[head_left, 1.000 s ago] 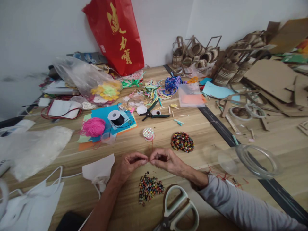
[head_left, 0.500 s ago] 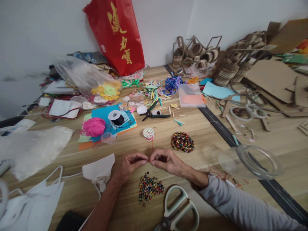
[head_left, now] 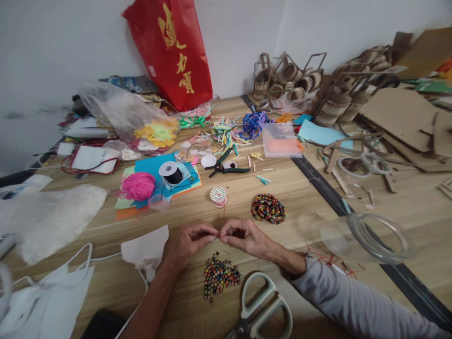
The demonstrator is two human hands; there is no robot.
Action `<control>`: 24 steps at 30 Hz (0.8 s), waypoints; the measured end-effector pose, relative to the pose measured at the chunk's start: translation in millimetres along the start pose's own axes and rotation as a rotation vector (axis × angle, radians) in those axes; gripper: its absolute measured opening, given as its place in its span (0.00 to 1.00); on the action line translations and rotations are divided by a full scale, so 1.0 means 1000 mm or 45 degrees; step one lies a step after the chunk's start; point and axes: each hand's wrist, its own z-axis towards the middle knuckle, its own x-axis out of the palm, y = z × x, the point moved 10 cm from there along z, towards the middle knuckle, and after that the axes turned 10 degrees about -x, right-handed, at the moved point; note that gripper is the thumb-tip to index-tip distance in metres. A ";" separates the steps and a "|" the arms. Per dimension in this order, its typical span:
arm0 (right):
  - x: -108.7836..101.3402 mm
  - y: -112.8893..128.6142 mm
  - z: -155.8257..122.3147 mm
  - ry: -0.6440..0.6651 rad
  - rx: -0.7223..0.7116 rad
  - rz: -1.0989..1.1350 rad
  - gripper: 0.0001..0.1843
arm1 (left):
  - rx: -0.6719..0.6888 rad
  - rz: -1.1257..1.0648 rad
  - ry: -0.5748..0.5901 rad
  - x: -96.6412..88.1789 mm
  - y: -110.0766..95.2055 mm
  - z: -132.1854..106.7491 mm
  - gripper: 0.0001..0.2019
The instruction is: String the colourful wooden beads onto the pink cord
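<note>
Head view: the table [head_left: 190, 207] bears a bead pile [head_left: 221, 278], used here as reference for all positions. Scissors [head_left: 243, 325] lie to its right and on its near side, touched by neither hand. The left hand [head_left: 189, 240] and right hand [head_left: 243, 235] meet just beyond the pile; each thumb and forefinger is pinched narrow, the tips of the two hands nearly touching. What they hold is too small to tell. A bead coil [head_left: 269, 208] lies beyond the pile, to its right. Past the hands, on the far side of the pile, sits a spool [head_left: 218, 195], red thread [head_left: 223, 212] trailing towards the fingertips. Change since half a second ago: practically none; both pinches keep their place and the pile looks undisturbed. Judgement: fine fingertip work continues, with no loose bead being picked up.
</note>
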 end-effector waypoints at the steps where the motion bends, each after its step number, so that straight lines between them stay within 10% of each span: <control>1: 0.000 0.000 0.000 0.000 0.004 -0.004 0.11 | -0.002 0.000 0.002 0.000 0.000 0.000 0.03; 24: -0.002 -0.002 0.001 -0.010 -0.033 -0.094 0.11 | 0.132 -0.007 0.056 0.005 -0.009 -0.001 0.05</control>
